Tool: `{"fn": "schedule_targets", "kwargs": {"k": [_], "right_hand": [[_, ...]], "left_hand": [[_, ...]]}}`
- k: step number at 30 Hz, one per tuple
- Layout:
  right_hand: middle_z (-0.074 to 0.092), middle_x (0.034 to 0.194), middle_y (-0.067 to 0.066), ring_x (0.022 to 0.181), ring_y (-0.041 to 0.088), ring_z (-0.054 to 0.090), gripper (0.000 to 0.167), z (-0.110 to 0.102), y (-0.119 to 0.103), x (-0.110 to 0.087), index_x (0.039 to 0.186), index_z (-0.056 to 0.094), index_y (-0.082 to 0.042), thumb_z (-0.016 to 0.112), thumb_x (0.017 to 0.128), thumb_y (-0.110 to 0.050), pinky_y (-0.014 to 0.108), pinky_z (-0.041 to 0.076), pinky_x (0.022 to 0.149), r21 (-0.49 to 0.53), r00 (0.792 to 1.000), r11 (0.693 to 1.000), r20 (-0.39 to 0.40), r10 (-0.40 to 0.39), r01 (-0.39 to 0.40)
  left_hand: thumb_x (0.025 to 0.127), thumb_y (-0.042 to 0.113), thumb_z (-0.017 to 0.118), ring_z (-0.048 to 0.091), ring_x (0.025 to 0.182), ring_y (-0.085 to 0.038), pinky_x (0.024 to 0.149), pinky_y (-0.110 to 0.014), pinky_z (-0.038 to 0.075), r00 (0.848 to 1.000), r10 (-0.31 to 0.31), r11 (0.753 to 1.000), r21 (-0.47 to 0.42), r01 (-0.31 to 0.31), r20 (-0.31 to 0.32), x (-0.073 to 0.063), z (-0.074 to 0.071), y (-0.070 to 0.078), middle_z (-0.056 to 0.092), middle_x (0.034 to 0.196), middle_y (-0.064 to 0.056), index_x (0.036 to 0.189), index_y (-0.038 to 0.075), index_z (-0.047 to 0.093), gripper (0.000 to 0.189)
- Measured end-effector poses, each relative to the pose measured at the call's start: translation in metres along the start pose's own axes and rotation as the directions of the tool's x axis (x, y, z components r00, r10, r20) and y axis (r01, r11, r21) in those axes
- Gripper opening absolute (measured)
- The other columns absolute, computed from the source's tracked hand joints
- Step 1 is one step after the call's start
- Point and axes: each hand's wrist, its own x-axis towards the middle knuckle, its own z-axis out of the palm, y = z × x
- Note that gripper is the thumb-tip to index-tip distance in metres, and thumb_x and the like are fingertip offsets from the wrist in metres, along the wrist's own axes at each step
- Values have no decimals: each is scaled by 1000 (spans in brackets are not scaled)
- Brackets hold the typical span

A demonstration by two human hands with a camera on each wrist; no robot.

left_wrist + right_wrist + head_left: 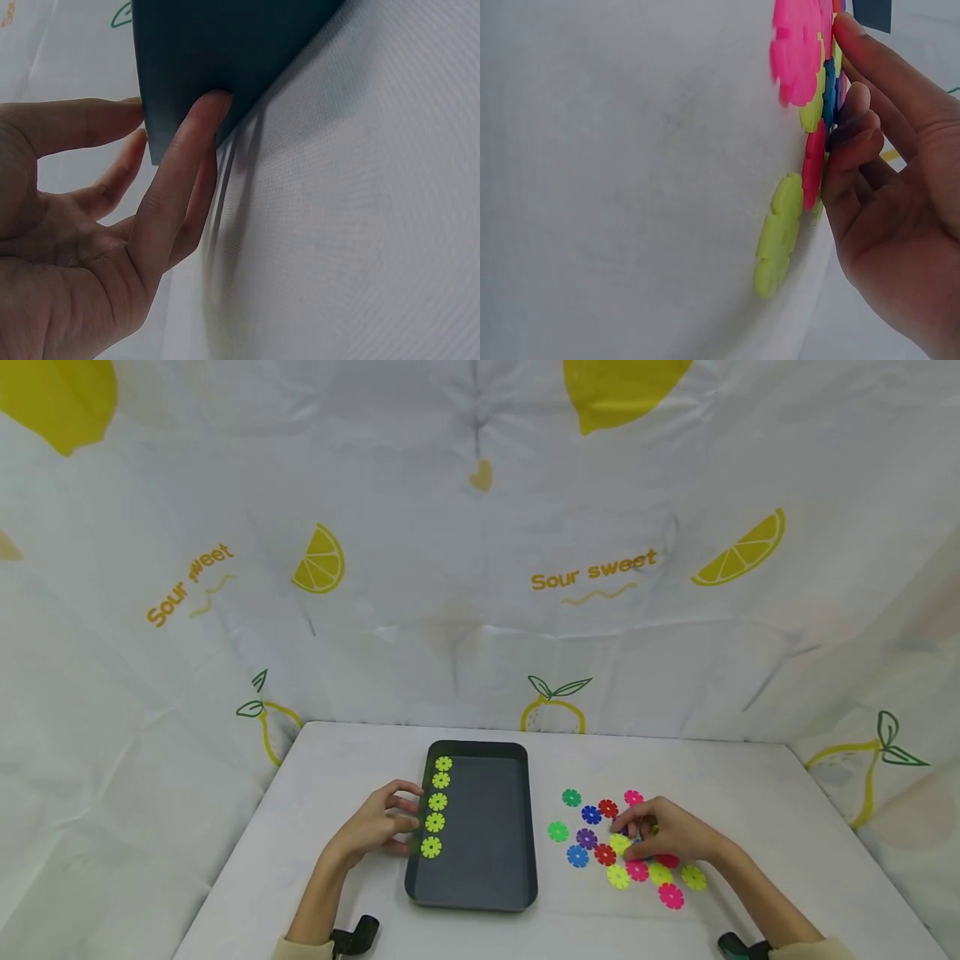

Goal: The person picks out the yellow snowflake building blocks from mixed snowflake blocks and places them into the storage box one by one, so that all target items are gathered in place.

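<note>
My left hand (375, 822) rests at the left side of a dark rectangular tray (480, 881), its fingertips touching the rim and outer wall (184, 82) with fingers loosely bent. Down the tray's left side runs a column of several yellow flower-shaped discs (435, 822). To the right, my right hand (675, 831) reaches down into a loose spread of such discs. Its thumb and index finger pinch a yellow flower disc (619, 843) by opposite edges, low over the table, while the other fingers curl in. In the right wrist view this hand (900, 150) partly hides the pile.
Around the right hand lie green (572, 797), blue (577, 856), purple (587, 838), red (605, 854), pink (671, 896) and more yellow discs (693, 877), some overlapping. The white table (300, 802) meets a lemon-printed curtain (450, 652) behind.
</note>
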Motion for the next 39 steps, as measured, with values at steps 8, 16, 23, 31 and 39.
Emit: {"fn": "schedule_targets", "kwargs": {"k": [8,16,23,31,39], "right_hand": [[63,87,5,72,11,53,32,3,-3,1,115,81,-9,92,87,-20,17,44,61,-40,999,998,-31,40,-41],[62,89,5,76,11,53,31,5,-5,0,113,78,-11,92,87,-22,18,45,63,-72,998,996,-42,41,-44],[70,101,4,79,9,58,32,7,-6,-3,113,75,-10,91,88,-22,18,53,68,-80,998,997,-58,11,-16],[72,100,0,79,6,59,31,9,-10,-5,111,74,-13,91,87,-23,18,56,68,-133,997,991,-80,-12,2],[73,96,-4,78,4,59,31,10,-12,-8,110,77,-13,93,86,-26,18,56,68,-183,994,983,-110,-24,3]], "left_hand": [[93,5,72,70,97,-26,70,-42,68,1000,2,1000,1,-2,-2,0,0,-1,62,128,-22,147,7,54,58],[92,4,72,69,97,-26,69,-42,68,1000,2,1000,-2,-2,-8,-1,0,-1,62,127,-22,147,7,54,58],[92,5,72,69,98,-26,69,-42,68,1000,-1,1000,1,1,-10,-1,1,0,63,127,-21,147,8,55,58],[91,5,72,69,99,-27,69,-41,68,1000,-5,1000,1,5,-8,-1,1,3,63,127,-22,146,8,55,58],[91,5,72,69,99,-26,70,-41,68,1000,-9,1000,5,9,-9,-2,1,3,63,128,-21,147,8,55,58]]}}
